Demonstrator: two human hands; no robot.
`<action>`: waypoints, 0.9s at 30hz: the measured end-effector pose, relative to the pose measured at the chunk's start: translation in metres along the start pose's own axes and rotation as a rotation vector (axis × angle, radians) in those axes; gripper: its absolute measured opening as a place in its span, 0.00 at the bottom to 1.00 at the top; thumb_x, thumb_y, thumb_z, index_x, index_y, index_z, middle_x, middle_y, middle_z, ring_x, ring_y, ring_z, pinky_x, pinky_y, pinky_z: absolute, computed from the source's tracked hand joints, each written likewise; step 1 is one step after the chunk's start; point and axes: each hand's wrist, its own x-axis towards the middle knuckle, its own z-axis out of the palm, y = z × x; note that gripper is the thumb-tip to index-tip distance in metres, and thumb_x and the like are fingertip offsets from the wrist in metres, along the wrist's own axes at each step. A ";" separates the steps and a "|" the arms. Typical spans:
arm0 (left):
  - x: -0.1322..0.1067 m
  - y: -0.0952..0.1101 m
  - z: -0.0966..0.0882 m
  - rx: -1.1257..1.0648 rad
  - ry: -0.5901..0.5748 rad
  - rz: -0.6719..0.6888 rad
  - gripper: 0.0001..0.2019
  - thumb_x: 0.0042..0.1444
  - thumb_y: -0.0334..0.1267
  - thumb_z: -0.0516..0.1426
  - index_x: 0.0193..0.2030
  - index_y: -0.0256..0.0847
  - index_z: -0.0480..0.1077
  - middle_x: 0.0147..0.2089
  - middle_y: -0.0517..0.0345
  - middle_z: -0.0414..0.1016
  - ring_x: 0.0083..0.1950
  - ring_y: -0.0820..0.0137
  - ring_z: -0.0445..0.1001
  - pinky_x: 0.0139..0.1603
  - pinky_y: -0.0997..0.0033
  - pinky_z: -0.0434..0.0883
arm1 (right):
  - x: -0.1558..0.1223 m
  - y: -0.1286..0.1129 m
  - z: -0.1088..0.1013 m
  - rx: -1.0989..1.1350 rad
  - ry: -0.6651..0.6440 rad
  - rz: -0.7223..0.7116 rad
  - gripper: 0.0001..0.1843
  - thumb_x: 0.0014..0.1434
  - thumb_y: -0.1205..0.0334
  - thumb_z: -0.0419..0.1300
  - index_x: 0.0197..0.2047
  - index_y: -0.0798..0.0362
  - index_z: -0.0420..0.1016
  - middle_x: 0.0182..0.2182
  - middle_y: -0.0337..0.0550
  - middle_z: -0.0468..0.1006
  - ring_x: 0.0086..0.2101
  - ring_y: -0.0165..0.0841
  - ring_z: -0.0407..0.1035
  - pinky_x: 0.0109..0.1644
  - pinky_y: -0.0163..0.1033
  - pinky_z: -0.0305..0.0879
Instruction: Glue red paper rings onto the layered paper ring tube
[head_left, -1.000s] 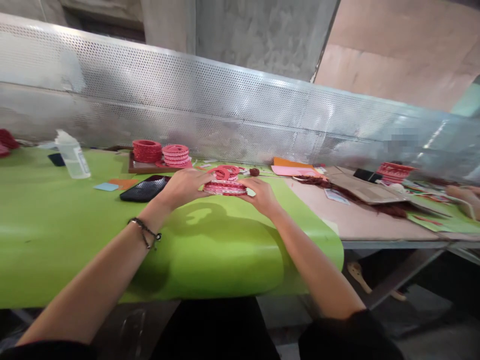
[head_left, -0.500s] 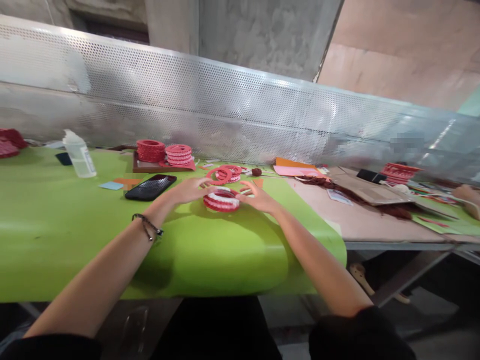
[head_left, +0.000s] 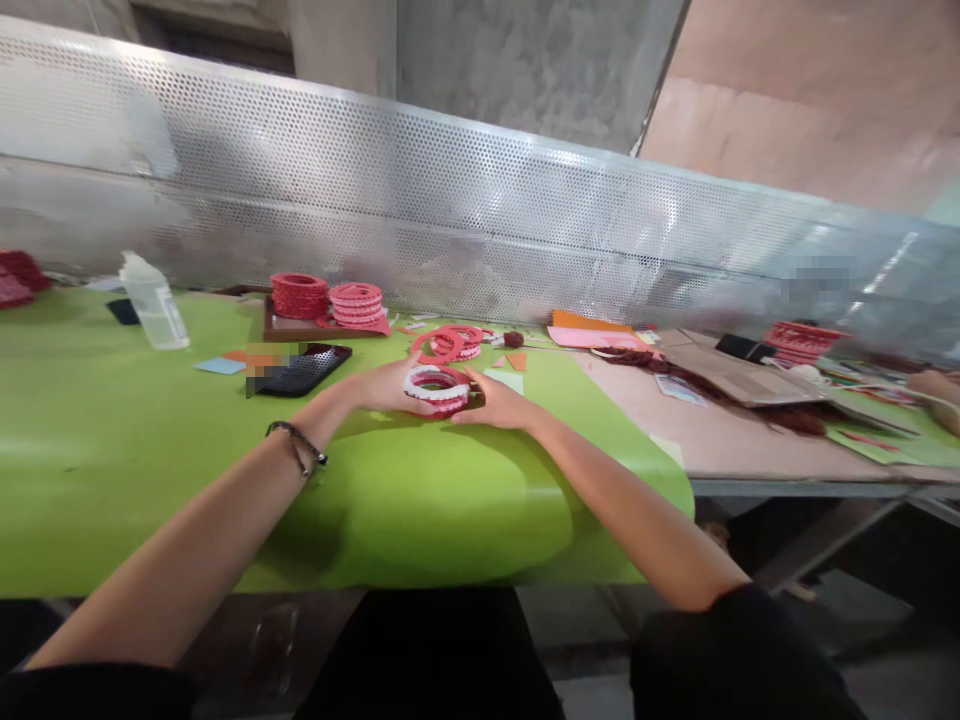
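Note:
A small stack of red and white rings [head_left: 436, 388] lies on the green table cover [head_left: 112, 440]. My left hand [head_left: 379, 385] presses against its left side and my right hand [head_left: 491, 403] against its right, fingers curled round the stack. A dark bracelet [head_left: 298, 445] sits on my left wrist. Just behind the stack lie more loose red rings [head_left: 448, 343].
A black phone [head_left: 300, 368], a clear plastic bottle [head_left: 154, 303] and a wooden tray with two ring stacks [head_left: 326, 303] stand at the back left. A perforated metal wall [head_left: 480, 230] runs behind. Cardboard, paper scraps and another ring stack [head_left: 799, 343] lie right, near another person's hand [head_left: 934, 385].
The ring stack went from held flat at the table's far side to lying between my hands, which drew slightly lower and closer together around it.

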 end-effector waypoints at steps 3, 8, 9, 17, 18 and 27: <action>0.000 0.002 0.002 -0.020 0.000 -0.008 0.31 0.45 0.48 0.65 0.57 0.41 0.69 0.58 0.45 0.77 0.56 0.53 0.77 0.55 0.54 0.74 | 0.004 0.002 0.001 0.003 0.026 -0.014 0.38 0.52 0.53 0.71 0.64 0.51 0.67 0.59 0.52 0.75 0.55 0.48 0.73 0.60 0.56 0.68; 0.000 -0.001 0.001 -0.019 -0.020 -0.018 0.31 0.47 0.50 0.65 0.57 0.42 0.69 0.59 0.45 0.76 0.57 0.53 0.76 0.56 0.54 0.73 | 0.006 0.005 0.003 -0.002 0.053 -0.024 0.33 0.54 0.54 0.70 0.62 0.51 0.70 0.57 0.50 0.77 0.54 0.46 0.74 0.59 0.54 0.69; 0.000 -0.003 0.000 -0.012 -0.023 -0.032 0.32 0.47 0.52 0.65 0.58 0.42 0.68 0.60 0.44 0.75 0.58 0.53 0.75 0.57 0.54 0.73 | 0.005 0.005 0.003 -0.005 0.052 -0.024 0.34 0.54 0.54 0.69 0.63 0.51 0.69 0.57 0.50 0.77 0.54 0.46 0.73 0.59 0.54 0.69; 0.001 -0.007 -0.005 0.036 -0.021 -0.100 0.37 0.54 0.58 0.60 0.66 0.40 0.61 0.68 0.39 0.66 0.65 0.50 0.69 0.59 0.54 0.71 | -0.001 0.001 0.004 -0.107 0.075 0.036 0.46 0.57 0.39 0.62 0.70 0.56 0.57 0.69 0.60 0.58 0.67 0.55 0.55 0.67 0.62 0.58; 0.001 -0.005 -0.004 0.030 -0.040 -0.083 0.34 0.55 0.57 0.59 0.64 0.41 0.63 0.67 0.43 0.68 0.64 0.52 0.70 0.59 0.57 0.71 | -0.001 0.000 0.004 -0.121 0.070 0.029 0.46 0.58 0.40 0.62 0.70 0.56 0.56 0.70 0.60 0.57 0.68 0.54 0.54 0.68 0.61 0.56; 0.005 -0.005 -0.006 0.040 -0.104 -0.035 0.34 0.54 0.62 0.58 0.61 0.41 0.67 0.64 0.45 0.72 0.60 0.56 0.74 0.54 0.64 0.72 | -0.003 -0.002 0.010 -0.219 -0.011 -0.055 0.47 0.57 0.45 0.63 0.72 0.57 0.52 0.71 0.61 0.54 0.69 0.52 0.52 0.71 0.61 0.51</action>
